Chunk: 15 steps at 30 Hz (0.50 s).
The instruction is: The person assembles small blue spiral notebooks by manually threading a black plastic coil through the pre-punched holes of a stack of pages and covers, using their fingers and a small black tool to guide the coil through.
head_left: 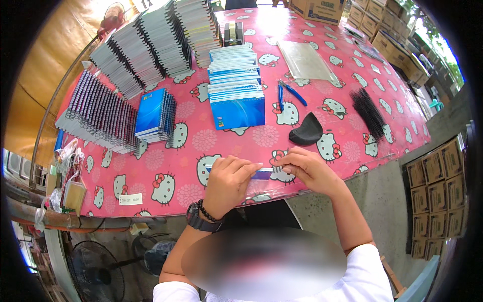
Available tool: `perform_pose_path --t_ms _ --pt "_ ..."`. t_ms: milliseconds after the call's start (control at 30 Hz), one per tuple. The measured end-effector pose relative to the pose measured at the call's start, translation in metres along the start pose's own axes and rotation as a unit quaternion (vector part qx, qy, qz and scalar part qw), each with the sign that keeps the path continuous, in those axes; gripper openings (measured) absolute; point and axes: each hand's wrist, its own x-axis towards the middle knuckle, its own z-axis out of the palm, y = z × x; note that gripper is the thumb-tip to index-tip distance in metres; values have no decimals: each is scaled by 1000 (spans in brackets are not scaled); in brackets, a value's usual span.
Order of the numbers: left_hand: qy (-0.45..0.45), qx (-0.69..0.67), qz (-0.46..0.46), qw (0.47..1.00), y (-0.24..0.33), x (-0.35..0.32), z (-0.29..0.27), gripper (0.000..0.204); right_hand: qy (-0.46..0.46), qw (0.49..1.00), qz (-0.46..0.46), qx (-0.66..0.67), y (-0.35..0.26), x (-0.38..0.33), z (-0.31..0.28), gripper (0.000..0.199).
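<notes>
Near the table's front edge, my left hand [231, 180] is closed over a thin blue booklet [262, 174] and largely covers it. My right hand [308, 170] pinches a short stretch of dark spiral coil [278, 169] at the booklet's right end. How far the coil runs through the page holes is hidden. Beyond my hands stands a row of blue-covered booklets [239, 112]. To the right of that row lie blue-handled pliers [291, 94] and a black curved piece [306, 129]. A bundle of loose black spiral coils [368, 114] rests farther right.
Tall stacks of coil-bound books [161, 43] fill the back left, with more bound books [98, 113] and a small blue stack [156, 116] in front. A clear plastic sheet [308, 61] and tape dispenser [234, 33] lie farther back. Cardboard boxes [436, 194] stand at the right.
</notes>
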Motion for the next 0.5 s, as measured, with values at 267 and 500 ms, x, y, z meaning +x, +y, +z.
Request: perform_pose_path --t_ms 267,500 --pt "-19 -9 -54 998 16 3 3 26 -34 984 133 115 -2 -4 1 47" --pt "-112 95 -60 987 24 -7 5 34 -67 976 164 125 -10 -4 3 43"
